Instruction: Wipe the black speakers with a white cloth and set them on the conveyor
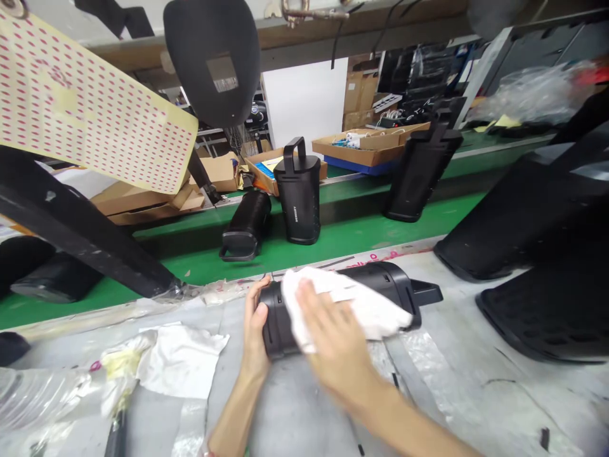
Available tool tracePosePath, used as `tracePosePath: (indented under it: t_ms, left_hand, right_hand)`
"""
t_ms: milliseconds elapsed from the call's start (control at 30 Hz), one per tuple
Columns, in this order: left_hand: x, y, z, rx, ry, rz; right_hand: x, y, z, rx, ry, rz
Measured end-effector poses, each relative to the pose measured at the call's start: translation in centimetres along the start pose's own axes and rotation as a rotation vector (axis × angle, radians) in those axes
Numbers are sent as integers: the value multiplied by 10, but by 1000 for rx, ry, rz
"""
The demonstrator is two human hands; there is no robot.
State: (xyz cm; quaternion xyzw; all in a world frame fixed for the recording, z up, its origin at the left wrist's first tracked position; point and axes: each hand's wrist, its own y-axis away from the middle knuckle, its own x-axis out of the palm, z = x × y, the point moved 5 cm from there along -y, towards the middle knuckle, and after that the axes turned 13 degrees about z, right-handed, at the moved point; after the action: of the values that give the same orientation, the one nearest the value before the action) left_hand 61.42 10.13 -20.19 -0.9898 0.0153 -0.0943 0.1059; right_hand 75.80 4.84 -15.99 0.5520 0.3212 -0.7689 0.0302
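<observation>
Head view shows us at a grey bench (476, 393), and we go from left to right. High on the left hangs a sheet (85, 108) full of small red dots. Below it, flat on the bench, lies a white rag (183, 358).

Our left hand (255, 330) is curled around the left end of a black speaker (375, 282). The speaker lies on its side on the bench, right in front of us. Our right hand (333, 343) is open and flat. It presses a white cloth (352, 304) down on top of the speaker.

We think this is a wiping job. To do it well, the left hand should hold that end tight so the speaker cannot roll. The flat hand should keep the whole cloth on the black skin and rub along it, end to end.

Behind the bench runs a green belt (361, 228). On it one speaker lies down (245, 225) and one stands up (299, 190), with its handle on top. Further right another one (421, 168) leans a little.

Past the belt sit open boxes. One box (266, 168) has something blue and yellow inside. The wide box (375, 146) to its right holds small white and blue bits; we cannot tell what they are.
</observation>
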Motion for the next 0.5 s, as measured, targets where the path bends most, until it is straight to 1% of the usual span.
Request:
tracePosePath:
  t_ms: [33,67,100,133,200,267,300,333,367,400,433,467,500]
  left_hand:
    - [-1,1,0,4,-6,-1]
    - [-2,1,1,7,-11,1]
    - [-3,1,2,10,-15,5]
    - [-4,1,3,14,-19,10]
    - [-5,0,6,23,-32,28]
    - [-5,-2,8,34,-50,46]
    - [-5,-2,9,38,-58,54]
    - [-4,-2,9,41,-64,59]
    - [-4,-2,9,43,-68,60]
    - [-3,-1,9,44,-69,58]
    - [-3,0,9,39,-68,55]
    - [-3,0,9,29,-69,48]
    - [-3,1,9,17,-70,40]
  right_hand:
    - [7,-3,17,-79,64,61]
    - [11,-3,26,-144,121,108]
    - [12,0,28,-187,139,136]
    - [10,6,22,-212,142,139]
    - [-1,23,-4,-224,149,87]
    - [-13,37,-37,-128,178,9]
    - [-17,40,-49,-48,204,-21]
    - [-19,40,-56,31,231,-48]
    - [-18,38,-56,91,250,-67]
    - [-15,34,-48,112,253,-86]
    - [-10,28,-33,83,234,-110]
    - [-3,23,-15,23,194,-110]
    - [5,19,4,-69,142,-107]
